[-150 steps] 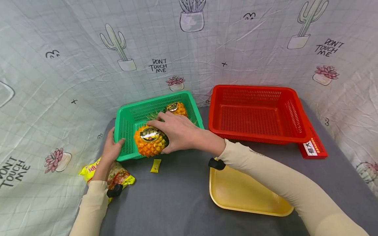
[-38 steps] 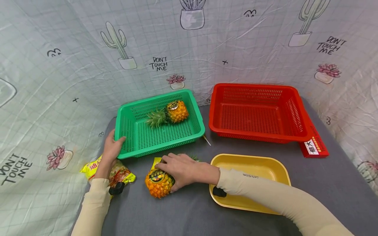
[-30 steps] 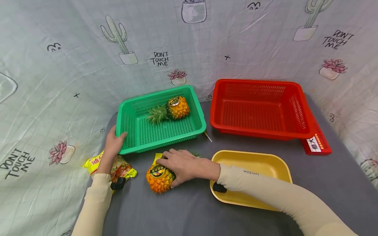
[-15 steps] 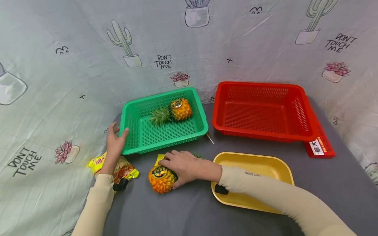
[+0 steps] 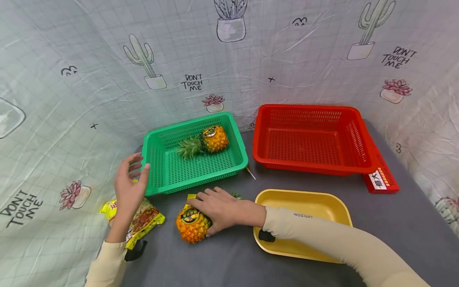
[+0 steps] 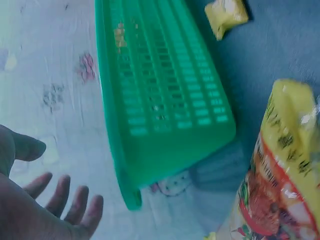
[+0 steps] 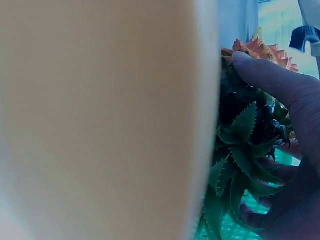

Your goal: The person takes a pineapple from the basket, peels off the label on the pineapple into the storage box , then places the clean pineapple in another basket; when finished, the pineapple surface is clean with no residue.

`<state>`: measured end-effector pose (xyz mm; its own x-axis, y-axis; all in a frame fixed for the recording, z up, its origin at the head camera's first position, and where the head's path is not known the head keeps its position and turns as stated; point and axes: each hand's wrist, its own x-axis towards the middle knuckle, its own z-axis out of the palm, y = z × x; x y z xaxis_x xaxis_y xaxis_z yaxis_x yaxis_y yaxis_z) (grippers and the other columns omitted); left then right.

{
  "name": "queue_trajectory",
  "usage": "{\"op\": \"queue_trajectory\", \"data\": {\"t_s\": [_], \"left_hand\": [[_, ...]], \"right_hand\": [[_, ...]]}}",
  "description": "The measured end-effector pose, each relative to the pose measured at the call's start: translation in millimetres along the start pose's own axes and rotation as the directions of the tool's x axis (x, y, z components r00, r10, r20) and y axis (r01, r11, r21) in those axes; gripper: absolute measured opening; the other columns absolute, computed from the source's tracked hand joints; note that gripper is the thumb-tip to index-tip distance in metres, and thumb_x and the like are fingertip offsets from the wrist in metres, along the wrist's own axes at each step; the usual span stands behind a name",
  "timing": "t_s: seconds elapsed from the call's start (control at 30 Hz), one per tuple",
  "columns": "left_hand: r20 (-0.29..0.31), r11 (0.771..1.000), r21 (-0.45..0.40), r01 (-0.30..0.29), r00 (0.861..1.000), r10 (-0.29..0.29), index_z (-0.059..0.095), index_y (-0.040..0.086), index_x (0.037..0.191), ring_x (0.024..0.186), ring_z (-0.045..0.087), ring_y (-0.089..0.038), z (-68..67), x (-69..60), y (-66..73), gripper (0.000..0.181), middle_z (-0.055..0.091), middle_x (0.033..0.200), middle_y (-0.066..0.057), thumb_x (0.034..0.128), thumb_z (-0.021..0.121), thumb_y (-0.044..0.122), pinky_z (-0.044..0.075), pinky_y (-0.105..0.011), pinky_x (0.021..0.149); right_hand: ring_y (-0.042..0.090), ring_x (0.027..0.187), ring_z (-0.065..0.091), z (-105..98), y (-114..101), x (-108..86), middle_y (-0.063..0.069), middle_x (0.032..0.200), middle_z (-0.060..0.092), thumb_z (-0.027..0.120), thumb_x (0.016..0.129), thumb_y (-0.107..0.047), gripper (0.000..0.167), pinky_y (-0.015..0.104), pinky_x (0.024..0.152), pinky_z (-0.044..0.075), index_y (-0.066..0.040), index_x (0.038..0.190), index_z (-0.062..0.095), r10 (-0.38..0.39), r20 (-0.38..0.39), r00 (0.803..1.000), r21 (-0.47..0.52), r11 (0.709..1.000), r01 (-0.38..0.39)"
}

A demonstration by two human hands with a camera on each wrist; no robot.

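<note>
Right hand (image 5: 220,209) clamped on a pineapple (image 5: 191,230), left hand (image 5: 128,190) free

Your right thumb and fingers close round the pineapple's leafy end, probably because it is narrower than the round, labelled body, which pokes out past your fingertips. The fruit lies on its side, left of the middle of the desk (image 5: 201,267), in front of the green basket (image 5: 197,179); it likely lies that way since its tuft would make standing awkward. Your left fingers are spread apart, holding nothing, just beside the basket's left end. That basket sits toward the desk's back left corner, with a second pineapple (image 5: 216,139) inside near its right end. A snack bag (image 5: 146,219) lies by the desk's left edge, under your left forearm.
</note>
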<state>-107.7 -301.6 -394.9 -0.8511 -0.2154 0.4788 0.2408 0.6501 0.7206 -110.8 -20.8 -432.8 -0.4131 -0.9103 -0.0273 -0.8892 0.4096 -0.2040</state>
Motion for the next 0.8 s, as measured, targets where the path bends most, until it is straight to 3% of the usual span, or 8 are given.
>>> {"op": "queue_trajectory", "data": {"t_s": [0.13,0.33,0.6,0.8], "left_hand": [[0.069,0.997,0.009,-0.079,0.995,0.078,0.061,0.003,0.145,0.108,0.06,-0.024,1.7,-10.9,16.7,0.04,0.065,0.127,-0.014,0.1052,0.066,0.006,0.047,-0.026,0.091],[0.195,0.991,0.018,-0.131,0.973,0.125,0.066,0.007,0.14,0.097,0.063,-0.02,7.4,-29.3,36.4,0.035,0.069,0.116,-0.005,0.1051,0.066,0.005,0.049,-0.022,0.082],[0.32,0.987,0.072,-0.145,0.94,0.115,0.072,0.013,0.131,0.085,0.069,-0.017,22.8,-49.6,36.0,0.025,0.074,0.109,0.002,0.1075,0.067,0.019,0.055,-0.03,0.066],[0.459,0.993,0.047,-0.105,0.886,0.072,0.068,0.015,0.138,0.095,0.07,-0.015,26.5,-59.7,28.1,0.031,0.07,0.126,-0.003,0.1103,0.062,0.027,0.06,-0.035,0.074]], "right_hand": [[0.021,0.122,0.054,0,0,-0.8,0.003,0.142,0.055,0.085,0.081,-0.064,0.103,0.038,0.094,0.046,-0.02,0.161,0.039,0.003,-0.016,1.0,-0.005,1.0,-0.004],[0.021,0.116,0.055,2,0,-2.4,0.002,0.138,0.057,0.086,0.08,-0.064,0.096,0.037,0.091,0.046,-0.02,0.156,0.046,0.004,-0.031,1.0,-0.003,1.0,-0.004],[0.02,0.112,0.053,4,-2,-1.9,0.002,0.137,0.057,0.086,0.08,-0.065,0.096,0.036,0.089,0.046,-0.02,0.156,0.047,0.004,-0.04,0.999,-0.018,1.0,-0.005],[0.021,0.112,0.051,6,-1,-3.1,0.002,0.138,0.057,0.086,0.079,-0.067,0.097,0.036,0.089,0.046,-0.02,0.155,0.048,-0.004,-0.06,0.998,-0.035,0.999,0.002]]}}
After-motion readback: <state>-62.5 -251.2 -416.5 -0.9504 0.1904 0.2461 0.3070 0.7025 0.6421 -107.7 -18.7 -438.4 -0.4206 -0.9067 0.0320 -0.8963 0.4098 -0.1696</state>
